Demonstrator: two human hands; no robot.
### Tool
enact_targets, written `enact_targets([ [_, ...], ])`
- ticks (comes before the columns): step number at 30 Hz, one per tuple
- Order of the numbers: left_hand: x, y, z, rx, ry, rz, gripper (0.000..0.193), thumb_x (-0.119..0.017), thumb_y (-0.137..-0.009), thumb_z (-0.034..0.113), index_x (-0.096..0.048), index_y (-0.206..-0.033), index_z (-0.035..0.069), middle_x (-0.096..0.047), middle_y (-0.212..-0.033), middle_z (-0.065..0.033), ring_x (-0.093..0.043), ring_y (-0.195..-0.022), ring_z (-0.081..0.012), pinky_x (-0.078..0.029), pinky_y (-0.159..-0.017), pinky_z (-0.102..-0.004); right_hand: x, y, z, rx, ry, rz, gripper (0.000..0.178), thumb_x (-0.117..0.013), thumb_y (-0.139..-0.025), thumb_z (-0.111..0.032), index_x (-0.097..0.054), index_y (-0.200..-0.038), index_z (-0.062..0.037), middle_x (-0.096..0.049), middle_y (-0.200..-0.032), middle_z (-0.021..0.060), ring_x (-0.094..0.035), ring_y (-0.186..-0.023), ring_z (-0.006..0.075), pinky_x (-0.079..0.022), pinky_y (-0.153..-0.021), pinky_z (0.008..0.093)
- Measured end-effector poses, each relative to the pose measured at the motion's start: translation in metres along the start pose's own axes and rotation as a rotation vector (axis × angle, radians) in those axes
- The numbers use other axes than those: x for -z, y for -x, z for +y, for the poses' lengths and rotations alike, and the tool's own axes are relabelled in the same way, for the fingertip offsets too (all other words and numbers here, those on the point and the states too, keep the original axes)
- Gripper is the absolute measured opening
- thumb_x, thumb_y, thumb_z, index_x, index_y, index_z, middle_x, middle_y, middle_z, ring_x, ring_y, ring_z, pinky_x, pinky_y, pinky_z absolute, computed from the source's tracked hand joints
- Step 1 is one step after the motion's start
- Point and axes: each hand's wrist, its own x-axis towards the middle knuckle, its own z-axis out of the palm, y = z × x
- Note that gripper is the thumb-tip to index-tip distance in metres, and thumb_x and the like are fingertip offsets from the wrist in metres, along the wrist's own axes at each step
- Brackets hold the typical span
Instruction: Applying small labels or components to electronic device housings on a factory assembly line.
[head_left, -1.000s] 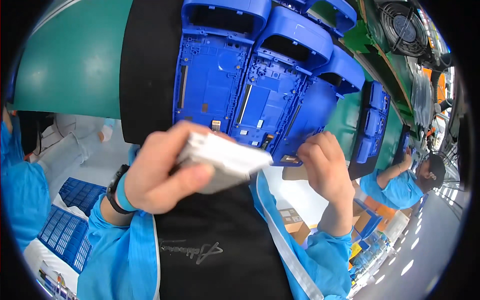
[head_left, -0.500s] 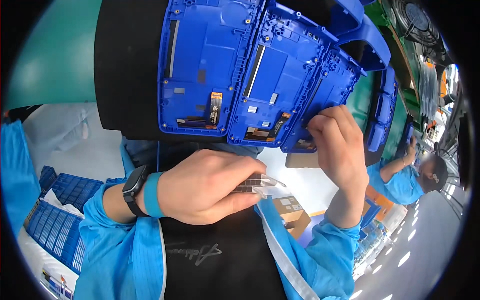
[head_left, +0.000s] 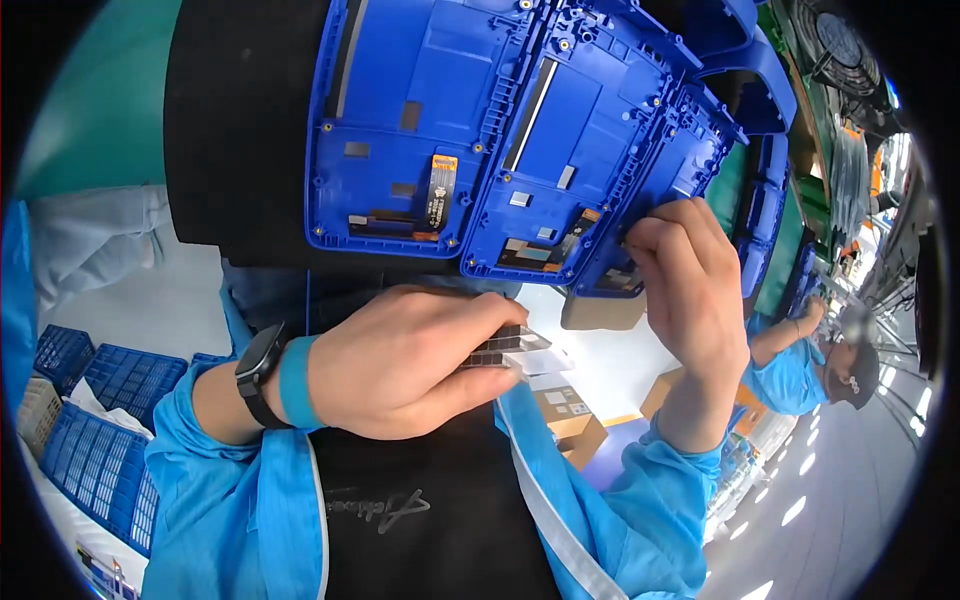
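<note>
My left hand (head_left: pixel 400 365) is closed around clear film sheets with dark rectangular pads (head_left: pixel 503 345), held in front of my chest. My right hand (head_left: pixel 690 285) has its fingers pinched together over the lower part of the third blue plastic housing (head_left: pixel 690 160); whatever is between the fingertips is hidden. To its left lie the second blue housing (head_left: pixel 555 120) and the first blue housing (head_left: pixel 390 85), open side up. A flat ribbon cable with an orange end (head_left: pixel 441 195) sits in the first, and a similar ribbon cable (head_left: pixel 575 238) in the second.
The housings rest on a black mat (head_left: pixel 235 130) over a green surface (head_left: pixel 95 120). More blue housings (head_left: pixel 768 190) stand farther right. Blue plastic crates (head_left: pixel 95 465) and a cardboard box (head_left: pixel 575 425) are below. A co-worker in a blue sleeve (head_left: pixel 785 370) sits at the right.
The housings appear slightly higher and the view has shifted a little. My right hand stays pinched over the third housing, and my left keeps hold of the film sheets.
</note>
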Motion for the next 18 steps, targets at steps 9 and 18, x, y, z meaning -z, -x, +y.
enact_targets([
  [9,-0.009,-0.018,-0.004,-0.081,0.003,-0.029,0.039,-0.063,-0.091,0.016,-0.052,-0.121,-0.008,-0.063,-0.113,-0.0254,-0.065,-0.094,-0.0399,-0.051,-0.083,-0.0426,0.001,-0.003,-0.002,-0.017,-0.001,-0.018,0.022,-0.070,-0.069,0.009,-0.058,-0.085,0.0016,-0.058,-0.082,0.0118,-0.056,-0.072,0.0298,-0.046,-0.061,0.0376],
  [18,-0.011,-0.030,-0.002,-0.082,0.017,-0.009,0.036,-0.063,-0.092,0.019,-0.053,-0.117,-0.006,-0.058,-0.123,-0.0292,-0.060,-0.106,-0.0440,-0.048,-0.090,-0.0440,-0.002,0.009,0.003,-0.054,-0.039,0.083,0.023,-0.071,-0.069,0.010,-0.059,-0.085,0.0001,-0.059,-0.084,0.0108,-0.059,-0.072,0.0279,-0.048,-0.061,0.0365],
])
